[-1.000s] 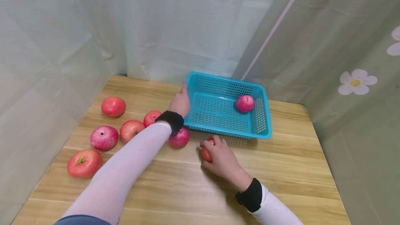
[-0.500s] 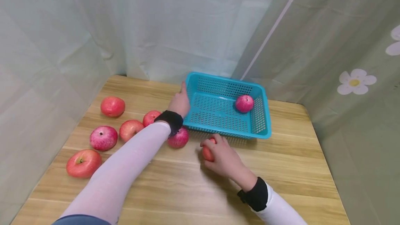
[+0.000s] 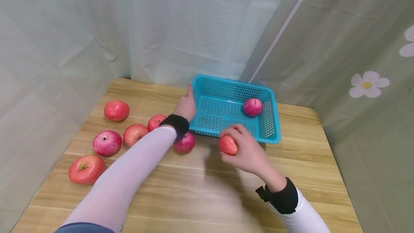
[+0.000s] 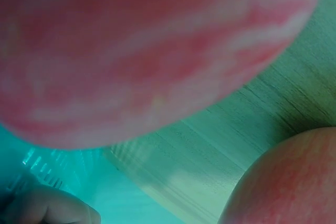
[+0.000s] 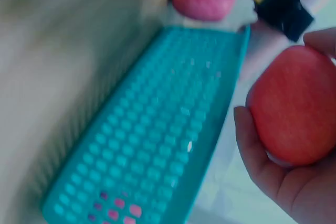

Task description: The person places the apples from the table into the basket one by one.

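My right hand (image 3: pixel 245 150) grips a red apple (image 3: pixel 228 145), raised off the table just before the near side of a blue plastic basket (image 3: pixel 226 135). In the right wrist view the fingers and thumb curl round this apple (image 5: pixel 294 106). My left hand (image 3: pixel 185 107) holds the basket's left rim, its index finger straight along it; the other fingers are mostly hidden. One magenta apple (image 3: pixel 253 107) sits inside the basket at the right. Under my left wrist, another magenta apple (image 3: pixel 184 143) is partly covered.
Left of the basket lie several more apples: a red one (image 3: pixel 116 110), a magenta one (image 3: pixel 107 142), a large red one (image 3: pixel 86 169) and others by the left forearm. Curtains (image 3: pixel 207 28) hang behind the wooden table (image 3: pixel 181 204) and along its sides.
My right hand has lifted the red apple off the table and moved it up and slightly right, nearer the basket. The left hand and basket stay in place.
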Demonstrator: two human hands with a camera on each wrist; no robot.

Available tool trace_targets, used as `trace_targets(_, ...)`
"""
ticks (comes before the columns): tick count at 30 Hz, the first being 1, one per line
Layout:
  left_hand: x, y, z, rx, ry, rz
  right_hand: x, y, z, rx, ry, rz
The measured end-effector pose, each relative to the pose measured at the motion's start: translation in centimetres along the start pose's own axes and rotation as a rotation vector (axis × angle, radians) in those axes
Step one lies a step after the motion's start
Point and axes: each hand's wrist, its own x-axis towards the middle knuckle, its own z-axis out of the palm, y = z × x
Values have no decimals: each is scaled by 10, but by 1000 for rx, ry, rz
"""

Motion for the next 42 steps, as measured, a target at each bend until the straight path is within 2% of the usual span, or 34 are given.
trace_targets(5,1,0,-2,-18,0,5,16,21,-21,-21,128,94)
trace_targets(9,1,0,-3,-23,10,6,30,45,-28,-43,154,198)
trace_targets(15,-2,0,-3,-4,3,8,41,75,-25,-98,73,315)
trace_targets(19,-2,0,-2,9,1,-1,43,88,-22,-111,14,357)
trace_targets(30,2,-3,-1,15,14,10,52,107,-19,-130,-95,393)
trace_targets(34,3,-3,0,9,5,-2,52,111,-17,-125,-162,407)
trace_targets(42,1,-1,3,13,18,10,52,115,-17,-92,-230,410)
